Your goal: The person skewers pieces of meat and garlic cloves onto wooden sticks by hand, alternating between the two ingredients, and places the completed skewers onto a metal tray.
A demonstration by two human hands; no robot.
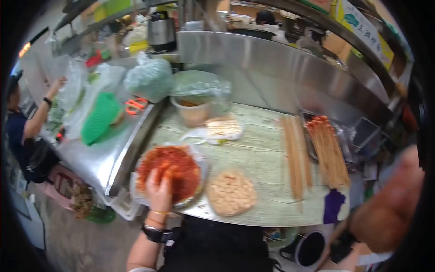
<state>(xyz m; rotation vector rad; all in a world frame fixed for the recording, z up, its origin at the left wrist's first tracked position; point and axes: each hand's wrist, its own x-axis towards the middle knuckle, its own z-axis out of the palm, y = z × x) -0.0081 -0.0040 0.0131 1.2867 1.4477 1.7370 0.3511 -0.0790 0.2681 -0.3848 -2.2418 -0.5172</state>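
Observation:
My left hand (159,187) is in a bowl of chopped food coated in red sauce (186,167), with its fingers curled into the food and smeared red. A plastic liner (136,186) surrounds the bowl's rim. To the right of that bowl is a clear container of pale, pinkish pieces (232,192). My right hand (389,199) is raised close to the camera at the right edge, blurred, and its fingers do not show. Long bare wooden skewers (292,156) lie on the table, beside a bundle of skewers (327,154) with red food at their far ends.
Behind the bowl are a bag of pale sticks (222,129) and a plastic-covered tub (192,111). A steel counter (102,163) at left holds orange-handled scissors (136,105), a green net (100,119) and plastic bags. Another person (22,122) stands at far left. A steel wall (272,54) rises behind.

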